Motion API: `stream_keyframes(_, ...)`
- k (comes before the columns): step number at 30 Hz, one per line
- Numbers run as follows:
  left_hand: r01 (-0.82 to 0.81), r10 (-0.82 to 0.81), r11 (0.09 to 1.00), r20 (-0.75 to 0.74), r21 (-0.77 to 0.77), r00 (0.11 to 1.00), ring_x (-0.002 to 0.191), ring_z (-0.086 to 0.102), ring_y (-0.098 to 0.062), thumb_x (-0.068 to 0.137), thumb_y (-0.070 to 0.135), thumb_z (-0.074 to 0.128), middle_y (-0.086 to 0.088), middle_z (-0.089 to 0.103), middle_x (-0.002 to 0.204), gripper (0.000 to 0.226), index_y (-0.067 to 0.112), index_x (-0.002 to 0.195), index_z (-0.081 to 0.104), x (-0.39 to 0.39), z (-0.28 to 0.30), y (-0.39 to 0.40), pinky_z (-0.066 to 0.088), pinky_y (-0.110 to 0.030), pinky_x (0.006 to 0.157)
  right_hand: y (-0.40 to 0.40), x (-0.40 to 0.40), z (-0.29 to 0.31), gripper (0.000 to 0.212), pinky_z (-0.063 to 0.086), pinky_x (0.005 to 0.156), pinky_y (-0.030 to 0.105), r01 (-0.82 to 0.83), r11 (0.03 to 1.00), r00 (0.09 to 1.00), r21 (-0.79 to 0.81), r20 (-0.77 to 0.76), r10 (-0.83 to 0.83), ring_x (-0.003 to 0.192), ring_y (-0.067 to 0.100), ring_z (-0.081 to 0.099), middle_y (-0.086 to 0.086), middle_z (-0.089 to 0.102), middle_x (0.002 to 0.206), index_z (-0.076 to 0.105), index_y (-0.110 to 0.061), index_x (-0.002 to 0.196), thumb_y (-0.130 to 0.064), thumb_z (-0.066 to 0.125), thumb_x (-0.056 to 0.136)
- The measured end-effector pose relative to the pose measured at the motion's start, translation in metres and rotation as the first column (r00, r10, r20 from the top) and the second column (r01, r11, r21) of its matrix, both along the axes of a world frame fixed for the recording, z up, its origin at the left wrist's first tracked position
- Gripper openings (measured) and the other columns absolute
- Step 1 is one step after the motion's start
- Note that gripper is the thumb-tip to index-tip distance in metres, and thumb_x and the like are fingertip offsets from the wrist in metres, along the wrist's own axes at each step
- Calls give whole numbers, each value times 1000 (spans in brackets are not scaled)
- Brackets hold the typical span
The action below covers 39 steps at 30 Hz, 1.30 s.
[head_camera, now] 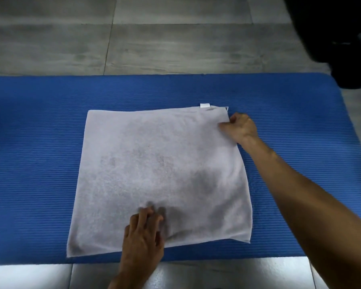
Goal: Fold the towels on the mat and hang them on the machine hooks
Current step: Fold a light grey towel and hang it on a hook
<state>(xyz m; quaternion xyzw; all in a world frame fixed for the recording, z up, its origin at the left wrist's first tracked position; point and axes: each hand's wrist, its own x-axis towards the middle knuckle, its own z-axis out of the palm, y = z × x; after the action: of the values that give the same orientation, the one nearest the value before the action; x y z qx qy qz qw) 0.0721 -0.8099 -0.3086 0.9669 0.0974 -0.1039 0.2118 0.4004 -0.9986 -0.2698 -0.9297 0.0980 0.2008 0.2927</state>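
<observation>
Underneath everything, the blue mat (40, 163) lies across the grey tiled floor (154, 38), giving a clean, flat bed for folding. On it, near the middle, the pale towel (154, 163) lies spread almost square, seemingly already doubled, with its edges roughly lined up. The left hand (143, 236) presses flat near the front edge, fingers loosely spread, probably to pin the cloth. The right hand (240, 127) pinches the far right corner, likely to tug it straight. A small white tag (204, 105) pokes out nearby.
</observation>
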Motion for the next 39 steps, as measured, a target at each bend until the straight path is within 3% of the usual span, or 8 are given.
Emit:
stream_keyframes(6,-19,19,1000,11,-5,1000,98,54,-23,62,14,79,-3,55,122,56,25,114,61,0,3,-1,51,-33,69,-34,-30,-9,22,52,68,30,-116,989,991,-89,-74,110,79,18,62,-2,64,80,60,-19,82,-40,65,77)
stream_keyframes(13,-46,47,998,18,-34,999,100,48,-19,66,17,77,2,52,121,55,29,116,60,0,8,-3,47,-32,71,-37,-44,12,21,46,63,29,-181,973,982,-142,24,187,76,22,64,-1,65,72,62,-20,68,-36,64,81)
stream_keyframes(19,-144,177,965,141,-218,974,92,59,-20,84,35,51,5,60,107,19,31,100,60,-2,10,3,50,-32,78,45,-65,56,19,50,44,26,-138,923,948,359,-221,227,46,17,59,7,61,68,60,-10,81,-24,56,94)
stream_keyframes(22,-491,567,514,-151,-703,810,83,67,-16,90,36,63,0,72,89,21,16,90,70,3,35,-1,53,-26,76,114,-89,59,18,53,40,30,-104,855,912,508,-295,286,40,19,57,11,58,63,57,-10,85,-22,54,97)
stream_keyframes(25,-661,659,131,-433,-739,615,92,69,-22,78,51,58,-3,75,92,42,18,101,70,7,34,7,55,-32,81,178,-116,46,9,54,45,29,-162,793,818,587,-370,441,59,22,61,10,60,81,55,-17,103,-22,50,97)
stream_keyframes(29,-760,663,28,-557,-650,501,89,68,-21,78,44,69,-4,70,101,51,29,123,49,16,30,14,56,-36,79,203,-128,21,23,53,83,28,-595,646,692,478,-105,715,93,14,64,1,67,110,64,-20,112,-19,54,92)
stream_keyframes(32,-761,654,-85,-613,-643,444,80,63,-10,77,14,76,9,68,77,45,29,109,48,19,28,11,52,-26,71,175,-115,11,12,53,65,32,-531,692,757,490,-93,647,68,11,61,3,69,85,69,-12,93,-14,58,90)
stream_keyframes(39,-726,694,318,-371,-610,616,87,68,-16,65,25,82,2,70,93,68,32,123,48,8,17,2,55,-42,87,11,-108,-13,35,49,95,38,-575,818,796,19,242,555,111,22,62,3,64,125,61,-18,124,-20,57,89)
